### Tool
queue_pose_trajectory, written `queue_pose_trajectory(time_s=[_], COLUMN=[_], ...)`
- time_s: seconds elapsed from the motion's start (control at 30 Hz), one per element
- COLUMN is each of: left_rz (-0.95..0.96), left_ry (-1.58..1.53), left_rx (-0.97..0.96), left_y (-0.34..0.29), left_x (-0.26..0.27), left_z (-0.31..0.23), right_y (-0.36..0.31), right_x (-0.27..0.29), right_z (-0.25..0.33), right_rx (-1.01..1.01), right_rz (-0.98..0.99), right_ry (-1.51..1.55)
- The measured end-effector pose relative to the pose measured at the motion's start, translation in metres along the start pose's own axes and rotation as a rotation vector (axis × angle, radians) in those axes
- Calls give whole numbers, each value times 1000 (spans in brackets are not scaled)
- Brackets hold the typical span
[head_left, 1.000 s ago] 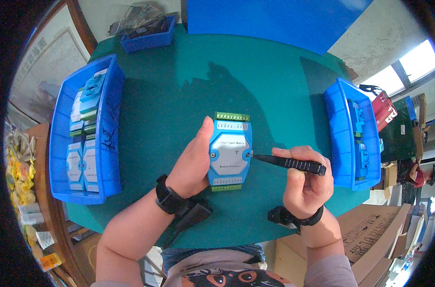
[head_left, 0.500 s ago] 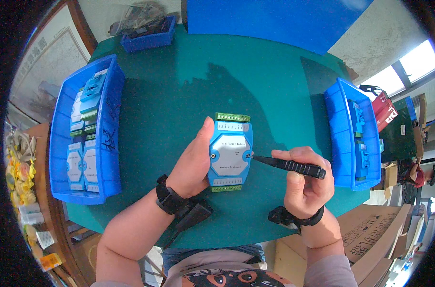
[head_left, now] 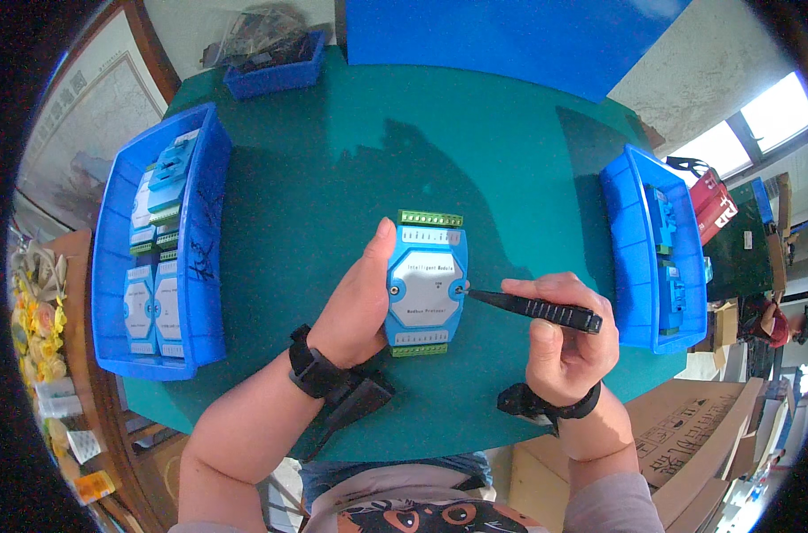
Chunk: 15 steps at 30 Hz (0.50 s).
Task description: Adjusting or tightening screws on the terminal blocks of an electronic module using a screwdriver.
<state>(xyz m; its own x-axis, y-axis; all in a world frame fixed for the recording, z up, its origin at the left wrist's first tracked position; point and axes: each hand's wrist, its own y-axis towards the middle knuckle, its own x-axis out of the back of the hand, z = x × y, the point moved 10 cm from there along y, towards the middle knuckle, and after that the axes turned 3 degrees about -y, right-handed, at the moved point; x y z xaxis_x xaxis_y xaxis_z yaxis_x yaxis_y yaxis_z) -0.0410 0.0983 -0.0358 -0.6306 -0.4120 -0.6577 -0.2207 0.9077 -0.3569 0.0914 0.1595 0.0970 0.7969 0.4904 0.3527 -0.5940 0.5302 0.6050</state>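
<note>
My left hand (head_left: 355, 302) grips a blue electronic module (head_left: 428, 311) by its left edge, holding it above the table. The module has a white label face, green terminal blocks at top and bottom, and a round screw hole at each side. In my right hand (head_left: 568, 342) are black tweezers (head_left: 546, 309) with a ribbed grip, pinched between thumb and fingers. Their narrow tip points left and meets the module's right-hand screw hole. Whether it is inside the hole I cannot tell. My left fingers are hidden behind the module.
On the left of the green table (head_left: 288, 204) stands a blue bin (head_left: 210, 293) holding several similar modules. Another blue bin (head_left: 635, 258) with blue parts is at the right. A small blue tray (head_left: 275, 82) sits at the far left. Cardboard boxes (head_left: 688, 435) stand beyond the right edge.
Both hands, the module and the tweezers have shifted very slightly to the left. The tip stays at the right-hand screw hole.
</note>
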Motion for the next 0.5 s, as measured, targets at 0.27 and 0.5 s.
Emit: queue_pose_trajectory(time_s=[0.27, 0.5], left_rz=[9, 7], left_ry=[1, 8], left_rx=[-1, -4], left_y=[0, 0], left_x=[-2, -1], left_z=[-1, -1], right_y=[0, 0], right_x=[1, 0], right_z=[1, 1], right_rx=[9, 13], right_rz=[-8, -15], right_ry=[15, 16])
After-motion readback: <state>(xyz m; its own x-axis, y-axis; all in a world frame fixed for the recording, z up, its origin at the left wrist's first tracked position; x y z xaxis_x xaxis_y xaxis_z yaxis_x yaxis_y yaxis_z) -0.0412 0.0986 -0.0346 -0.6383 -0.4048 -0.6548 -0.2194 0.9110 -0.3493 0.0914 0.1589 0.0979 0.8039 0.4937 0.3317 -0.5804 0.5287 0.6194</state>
